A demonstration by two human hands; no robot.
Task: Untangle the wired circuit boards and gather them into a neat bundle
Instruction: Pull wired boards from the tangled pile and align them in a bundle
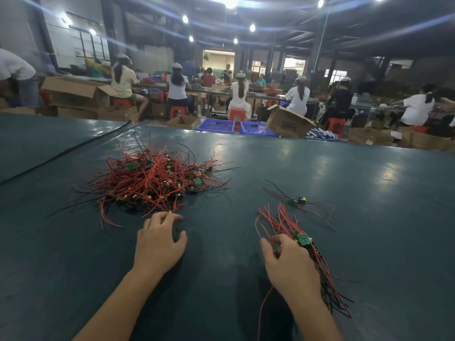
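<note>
Upper centre, blue crates (215, 125) stood behind the table (344, 193); my left hand (160, 244) lay spread by the red-wired tangle (157, 178), my right hand (291, 269) gripped a bundle (302, 238).

Looks like a factory assembly floor to me: capped workers (177, 83) on red stools (236, 116) along long far benches (261, 95), open cardboard boxes (71, 92) and blue crates (216, 126), bare bulbs (252, 27) overhead, wired circuit boards (157, 178) heaped on my near desk (332, 183).
</note>
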